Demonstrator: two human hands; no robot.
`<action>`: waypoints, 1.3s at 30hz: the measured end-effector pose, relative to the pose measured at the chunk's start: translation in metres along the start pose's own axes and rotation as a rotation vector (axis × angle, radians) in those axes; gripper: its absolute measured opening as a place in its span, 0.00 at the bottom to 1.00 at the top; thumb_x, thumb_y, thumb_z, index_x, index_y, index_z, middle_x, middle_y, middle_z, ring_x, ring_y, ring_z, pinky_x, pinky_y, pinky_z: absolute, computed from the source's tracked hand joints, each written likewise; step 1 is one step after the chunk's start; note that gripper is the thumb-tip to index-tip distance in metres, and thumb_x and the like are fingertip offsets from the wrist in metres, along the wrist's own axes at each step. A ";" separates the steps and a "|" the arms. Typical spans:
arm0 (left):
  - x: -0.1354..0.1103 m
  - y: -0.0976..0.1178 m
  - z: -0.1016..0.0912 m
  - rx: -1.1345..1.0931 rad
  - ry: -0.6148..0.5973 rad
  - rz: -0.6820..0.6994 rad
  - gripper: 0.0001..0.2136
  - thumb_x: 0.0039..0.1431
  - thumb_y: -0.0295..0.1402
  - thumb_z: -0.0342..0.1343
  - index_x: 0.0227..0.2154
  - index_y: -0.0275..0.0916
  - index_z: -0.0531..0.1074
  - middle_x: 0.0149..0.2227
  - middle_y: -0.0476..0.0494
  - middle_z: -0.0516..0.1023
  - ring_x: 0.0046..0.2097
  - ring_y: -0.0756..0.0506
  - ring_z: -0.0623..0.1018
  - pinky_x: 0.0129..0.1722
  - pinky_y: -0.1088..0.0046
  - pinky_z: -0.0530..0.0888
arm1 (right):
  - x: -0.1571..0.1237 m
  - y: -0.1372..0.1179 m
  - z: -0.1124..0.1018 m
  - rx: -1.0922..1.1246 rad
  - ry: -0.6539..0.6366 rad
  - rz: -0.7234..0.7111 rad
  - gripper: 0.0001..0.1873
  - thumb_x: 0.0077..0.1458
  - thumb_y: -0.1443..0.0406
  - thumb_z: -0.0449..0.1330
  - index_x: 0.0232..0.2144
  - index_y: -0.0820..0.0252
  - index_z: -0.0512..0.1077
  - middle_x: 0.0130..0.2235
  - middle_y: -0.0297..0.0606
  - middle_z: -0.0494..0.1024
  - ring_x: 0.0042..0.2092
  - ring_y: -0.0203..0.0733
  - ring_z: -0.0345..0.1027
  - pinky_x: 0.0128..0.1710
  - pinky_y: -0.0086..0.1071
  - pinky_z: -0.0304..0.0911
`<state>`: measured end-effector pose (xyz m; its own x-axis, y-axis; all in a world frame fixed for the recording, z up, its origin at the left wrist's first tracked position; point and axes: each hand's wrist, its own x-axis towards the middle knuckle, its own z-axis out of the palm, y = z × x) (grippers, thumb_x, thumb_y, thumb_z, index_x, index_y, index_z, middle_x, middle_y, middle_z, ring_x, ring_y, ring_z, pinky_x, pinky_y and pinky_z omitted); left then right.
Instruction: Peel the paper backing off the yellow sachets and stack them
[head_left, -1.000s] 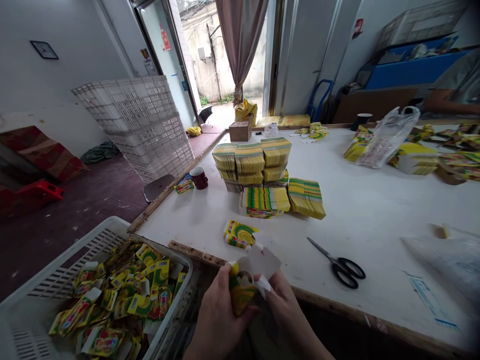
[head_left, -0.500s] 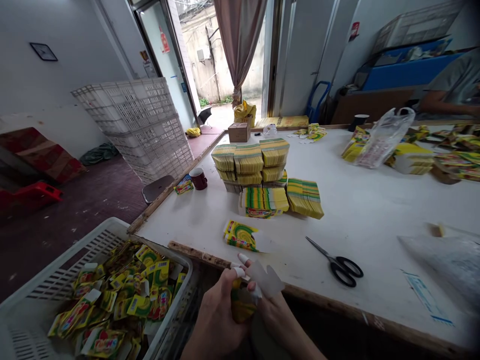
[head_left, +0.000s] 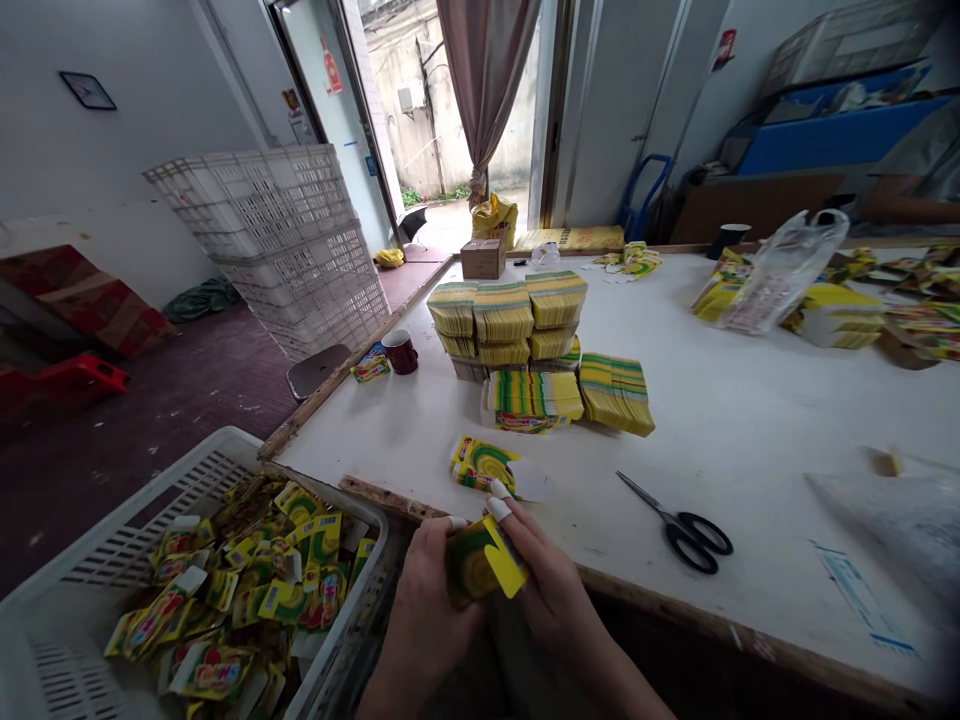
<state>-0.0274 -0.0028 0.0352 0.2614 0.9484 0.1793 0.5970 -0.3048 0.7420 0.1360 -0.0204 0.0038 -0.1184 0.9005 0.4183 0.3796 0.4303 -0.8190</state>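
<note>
Since half a second ago, the small yellow-and-green cardboard box (head_left: 471, 568) has turned in the hands: its yellow flap (head_left: 510, 562) now shows where pale, unprinted card stood up before, and the right fingers have shifted along that side. Metal scissors with black looped handles (head_left: 673, 520) lie on the white tabletop (head_left: 750, 420), and the box is held to their left and slightly nearer the wearer, by the table's wooden edge.

The left hand (head_left: 431, 590) is curled round the box's left side, gripping it. The right hand (head_left: 551, 575) rests against the other side with its fingers bent beside the flap, white coverings on two fingertips (head_left: 498, 489); whether it pinches the card or only presses it cannot be told.

Left of the scissors, just beyond the hands, lies a flat yellow-and-green printed carton (head_left: 487, 465) with a white end. Farther left and nearer the wearer, a white slotted plastic basket (head_left: 142, 525) holds many loose yellow printed packets (head_left: 289, 590). Beyond the scissors and to their left stand tiered blocks of tightly packed yellow cartons (head_left: 504, 315), with a dark red mug (head_left: 400, 353) farther left. Beyond the scissors to the right stands a clear plastic bag with handles (head_left: 772, 280).
</note>
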 end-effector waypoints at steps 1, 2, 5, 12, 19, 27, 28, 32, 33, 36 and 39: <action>0.002 0.001 -0.005 0.009 -0.013 0.013 0.22 0.44 0.27 0.59 0.45 0.41 0.63 0.43 0.41 0.73 0.46 0.39 0.75 0.45 0.58 0.74 | 0.000 0.000 -0.001 -0.025 -0.041 -0.004 0.34 0.58 0.73 0.48 0.66 0.57 0.50 0.66 0.50 0.55 0.67 0.50 0.47 0.60 0.46 0.56; 0.004 0.002 -0.010 0.019 -0.025 0.030 0.21 0.44 0.28 0.60 0.44 0.41 0.64 0.42 0.41 0.74 0.45 0.39 0.76 0.44 0.60 0.74 | 0.000 0.000 -0.003 -0.051 -0.094 -0.002 0.35 0.59 0.73 0.49 0.67 0.58 0.46 0.67 0.52 0.52 0.67 0.51 0.45 0.60 0.47 0.56; 0.006 0.002 -0.021 0.051 -0.044 0.071 0.20 0.48 0.36 0.63 0.44 0.41 0.65 0.42 0.42 0.75 0.44 0.40 0.76 0.43 0.63 0.75 | 0.006 -0.006 -0.014 -0.097 -0.245 0.041 0.31 0.60 0.67 0.53 0.65 0.61 0.53 0.67 0.57 0.50 0.65 0.57 0.51 0.57 0.47 0.60; 0.003 -0.001 -0.023 0.053 -0.121 0.046 0.25 0.47 0.41 0.64 0.48 0.41 0.64 0.44 0.42 0.77 0.45 0.42 0.78 0.44 0.66 0.76 | 0.024 -0.020 -0.047 0.021 -0.381 0.046 0.12 0.53 0.65 0.62 0.42 0.57 0.75 0.57 0.50 0.68 0.61 0.54 0.61 0.53 0.43 0.64; 0.005 -0.010 -0.012 0.117 -0.056 0.025 0.25 0.47 0.39 0.62 0.49 0.40 0.64 0.45 0.40 0.77 0.46 0.40 0.77 0.46 0.63 0.75 | 0.010 -0.004 -0.018 0.193 -0.197 0.101 0.27 0.52 0.67 0.61 0.55 0.58 0.63 0.61 0.51 0.61 0.65 0.52 0.52 0.58 0.46 0.57; 0.019 -0.056 -0.069 0.563 0.496 -0.297 0.39 0.45 0.50 0.59 0.54 0.25 0.60 0.52 0.21 0.66 0.58 0.24 0.65 0.55 0.43 0.64 | 0.056 0.039 -0.015 -0.462 -0.006 0.349 0.25 0.52 0.75 0.55 0.54 0.64 0.62 0.49 0.51 0.72 0.51 0.51 0.65 0.51 0.45 0.62; 0.019 -0.059 -0.076 0.559 0.516 -0.318 0.40 0.45 0.51 0.59 0.55 0.24 0.58 0.53 0.20 0.64 0.59 0.23 0.63 0.55 0.42 0.63 | 0.062 0.044 -0.013 -0.498 -0.015 0.368 0.25 0.51 0.77 0.55 0.52 0.65 0.64 0.47 0.52 0.73 0.50 0.53 0.65 0.51 0.46 0.61; 0.016 -0.060 -0.074 0.301 0.430 -0.315 0.36 0.47 0.52 0.57 0.54 0.32 0.61 0.53 0.27 0.66 0.58 0.29 0.66 0.57 0.46 0.63 | 0.072 0.055 -0.003 -0.551 -0.019 0.395 0.22 0.47 0.81 0.52 0.45 0.66 0.68 0.42 0.52 0.74 0.46 0.53 0.66 0.47 0.45 0.60; 0.015 -0.058 -0.066 0.210 0.385 -0.304 0.34 0.48 0.51 0.57 0.53 0.34 0.62 0.54 0.29 0.67 0.58 0.31 0.66 0.57 0.47 0.63 | 0.072 0.056 -0.002 -0.550 -0.012 0.395 0.23 0.47 0.82 0.51 0.45 0.66 0.68 0.43 0.52 0.73 0.46 0.53 0.65 0.47 0.45 0.59; 0.013 -0.049 -0.031 -0.108 0.248 -0.280 0.30 0.50 0.47 0.59 0.54 0.38 0.62 0.55 0.33 0.68 0.57 0.36 0.68 0.57 0.52 0.64 | 0.069 0.056 -0.002 -0.505 0.038 0.389 0.26 0.44 0.82 0.51 0.48 0.67 0.64 0.44 0.51 0.71 0.47 0.52 0.64 0.46 0.44 0.59; 0.012 -0.035 0.004 -0.552 0.239 -0.256 0.35 0.47 0.48 0.62 0.56 0.40 0.57 0.58 0.32 0.65 0.58 0.37 0.67 0.55 0.57 0.68 | 0.061 0.046 -0.002 -0.405 0.076 0.358 0.29 0.46 0.79 0.52 0.52 0.65 0.56 0.41 0.44 0.70 0.43 0.46 0.66 0.43 0.39 0.63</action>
<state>-0.0423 0.0185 0.0091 -0.0513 0.9977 0.0447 0.1243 -0.0380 0.9915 0.1483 0.0545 -0.0076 0.1442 0.9728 0.1812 0.7089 0.0262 -0.7048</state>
